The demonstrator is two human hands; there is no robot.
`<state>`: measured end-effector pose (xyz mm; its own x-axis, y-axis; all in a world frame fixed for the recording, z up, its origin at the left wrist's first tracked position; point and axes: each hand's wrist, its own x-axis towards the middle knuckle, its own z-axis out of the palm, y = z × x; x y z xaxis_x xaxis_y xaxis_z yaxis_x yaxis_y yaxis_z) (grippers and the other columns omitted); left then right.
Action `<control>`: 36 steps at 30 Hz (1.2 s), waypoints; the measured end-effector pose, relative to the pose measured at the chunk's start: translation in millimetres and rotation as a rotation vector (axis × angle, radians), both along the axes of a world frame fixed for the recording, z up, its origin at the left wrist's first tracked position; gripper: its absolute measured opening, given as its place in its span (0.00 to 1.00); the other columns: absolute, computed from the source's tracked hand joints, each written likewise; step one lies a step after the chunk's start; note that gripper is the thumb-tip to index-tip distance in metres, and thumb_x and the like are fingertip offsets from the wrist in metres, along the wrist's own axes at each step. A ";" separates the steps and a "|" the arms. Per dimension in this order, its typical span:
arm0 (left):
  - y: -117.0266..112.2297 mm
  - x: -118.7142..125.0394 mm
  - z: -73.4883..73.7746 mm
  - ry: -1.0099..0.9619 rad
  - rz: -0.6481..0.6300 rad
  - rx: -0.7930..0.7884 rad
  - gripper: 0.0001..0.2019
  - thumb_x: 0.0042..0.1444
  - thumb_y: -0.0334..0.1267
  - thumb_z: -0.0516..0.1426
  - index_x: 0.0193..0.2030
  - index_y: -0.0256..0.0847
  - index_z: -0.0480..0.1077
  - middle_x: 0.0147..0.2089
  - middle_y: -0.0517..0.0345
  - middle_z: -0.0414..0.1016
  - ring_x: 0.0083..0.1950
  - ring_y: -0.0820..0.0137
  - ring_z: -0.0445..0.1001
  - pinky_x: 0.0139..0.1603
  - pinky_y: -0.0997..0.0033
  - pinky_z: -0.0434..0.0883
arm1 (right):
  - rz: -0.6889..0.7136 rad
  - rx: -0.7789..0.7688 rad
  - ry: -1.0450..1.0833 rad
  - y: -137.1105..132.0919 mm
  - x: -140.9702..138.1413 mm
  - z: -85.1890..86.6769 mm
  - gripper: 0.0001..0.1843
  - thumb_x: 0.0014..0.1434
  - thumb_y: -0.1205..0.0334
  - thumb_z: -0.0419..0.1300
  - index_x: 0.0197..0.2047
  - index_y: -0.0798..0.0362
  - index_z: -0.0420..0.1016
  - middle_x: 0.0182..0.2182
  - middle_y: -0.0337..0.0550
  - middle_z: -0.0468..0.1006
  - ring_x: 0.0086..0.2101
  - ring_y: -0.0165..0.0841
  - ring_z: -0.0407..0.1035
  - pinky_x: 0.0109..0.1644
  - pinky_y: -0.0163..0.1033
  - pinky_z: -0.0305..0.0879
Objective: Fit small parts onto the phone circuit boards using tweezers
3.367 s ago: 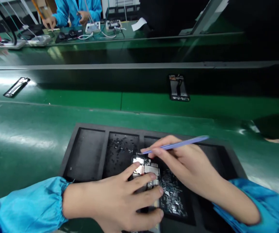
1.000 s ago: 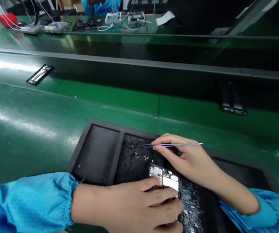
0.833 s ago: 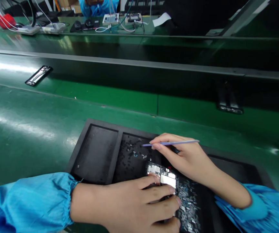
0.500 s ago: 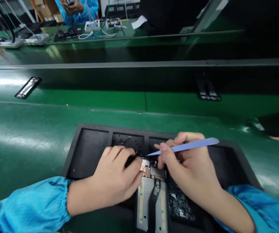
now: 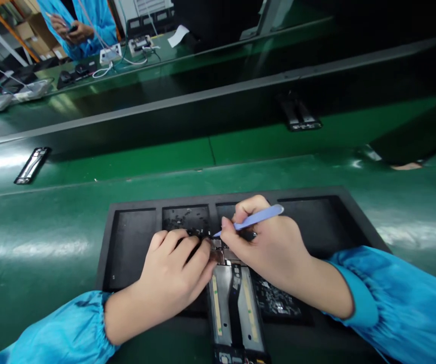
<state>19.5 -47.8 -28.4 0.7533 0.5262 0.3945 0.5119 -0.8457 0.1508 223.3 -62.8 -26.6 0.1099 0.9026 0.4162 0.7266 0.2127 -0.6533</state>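
An open phone body (image 5: 233, 308) lies lengthwise on a black foam tray (image 5: 134, 247) in front of me, its circuit board end under my fingers. My left hand (image 5: 172, 273) is curled, its fingertips pressed on the top left of the phone. My right hand (image 5: 267, 247) pinches lilac tweezers (image 5: 251, 220), whose tips point left and down onto the board right by the left fingertips. Small dark parts lie in the tray compartment (image 5: 185, 220) behind the left hand. Both my sleeves are bright blue.
A green conveyor belt (image 5: 127, 162) runs behind the tray and carries two phone bodies, one at left (image 5: 32, 165) and one at right (image 5: 299, 114). Beyond it, a person in blue (image 5: 74, 25) holds something at a bench with cables and devices. A dark object (image 5: 410, 146) lies at right.
My left hand shifted from lying flat over the phone to pressing its upper end with curled fingers. The tweezers came from the parts compartment down to the board. The right-hand phone moved along the belt.
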 end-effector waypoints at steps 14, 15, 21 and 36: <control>4.0 -0.1 5.4 -0.016 -0.040 -0.118 0.08 0.69 0.34 0.58 0.52 0.35 0.74 0.43 0.53 0.78 0.47 0.61 0.72 0.50 0.60 0.65 | -0.007 -0.344 0.359 10.6 7.1 8.2 0.10 0.60 0.57 0.56 0.33 0.45 0.56 0.14 0.27 0.64 0.14 0.30 0.61 0.21 0.37 0.55; 5.0 -0.3 6.2 -0.037 -0.027 -0.149 0.08 0.69 0.34 0.58 0.52 0.35 0.74 0.44 0.53 0.78 0.48 0.62 0.72 0.49 0.61 0.65 | -0.001 -0.371 0.389 11.0 7.7 7.7 0.10 0.60 0.56 0.56 0.33 0.45 0.56 0.14 0.28 0.65 0.15 0.30 0.61 0.22 0.37 0.56; 11.5 -1.1 8.6 -0.002 0.026 -0.331 0.12 0.69 0.39 0.58 0.55 0.39 0.74 0.48 0.51 0.76 0.50 0.60 0.71 0.49 0.57 0.61 | -0.006 -0.409 0.548 17.1 13.9 6.4 0.11 0.60 0.55 0.58 0.34 0.45 0.56 0.16 0.28 0.64 0.17 0.30 0.63 0.25 0.38 0.56; 22.3 8.7 20.2 0.021 0.147 -0.783 0.10 0.68 0.41 0.54 0.48 0.41 0.74 0.38 0.58 0.77 0.37 0.69 0.72 0.42 0.67 0.68 | 0.028 -0.400 0.603 30.8 20.3 2.9 0.10 0.61 0.62 0.58 0.38 0.46 0.57 0.13 0.25 0.69 0.16 0.35 0.72 0.27 0.38 0.66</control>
<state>28.2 -25.6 -8.2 0.6575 0.7395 -0.1441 0.6193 -0.4216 0.6624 243.5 -31.9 -23.7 0.1905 0.9790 -0.0727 0.2132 -0.1136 -0.9704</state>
